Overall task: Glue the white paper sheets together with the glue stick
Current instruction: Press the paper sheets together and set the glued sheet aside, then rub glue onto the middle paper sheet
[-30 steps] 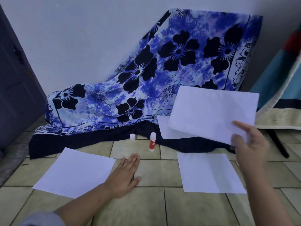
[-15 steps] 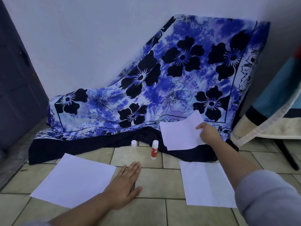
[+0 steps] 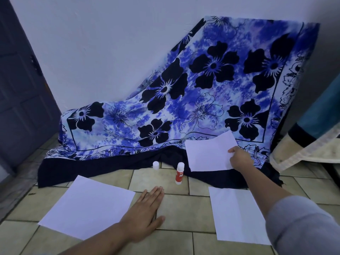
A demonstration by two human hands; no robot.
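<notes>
White sheet [image 3: 207, 155], pinched by the right hand [image 3: 239, 160], had moved far onto the cloth [image 3: 184, 107], slightly bent; left hand [image 3: 145, 218] stayed flat, fingers straight.

**Tiled floor, what's on it**

Beige tiled floor [image 3: 184, 208]. Left sheet [image 3: 86, 205] and right sheet [image 3: 237, 216] lie flat, well apart. Glue stick [image 3: 179, 173] stands upright (farther back, between them), loose cap [image 3: 155, 165] near it. Cloth's dark hem [image 3: 103, 170] spills on. Left hand [image 3: 145, 218] lies flat at left sheet's edge.

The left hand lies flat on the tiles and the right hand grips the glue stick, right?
No: the head view shows the right hand pinching a white paper sheet; the glue stick stands untouched. The left hand does lie flat on the tiles.
</notes>
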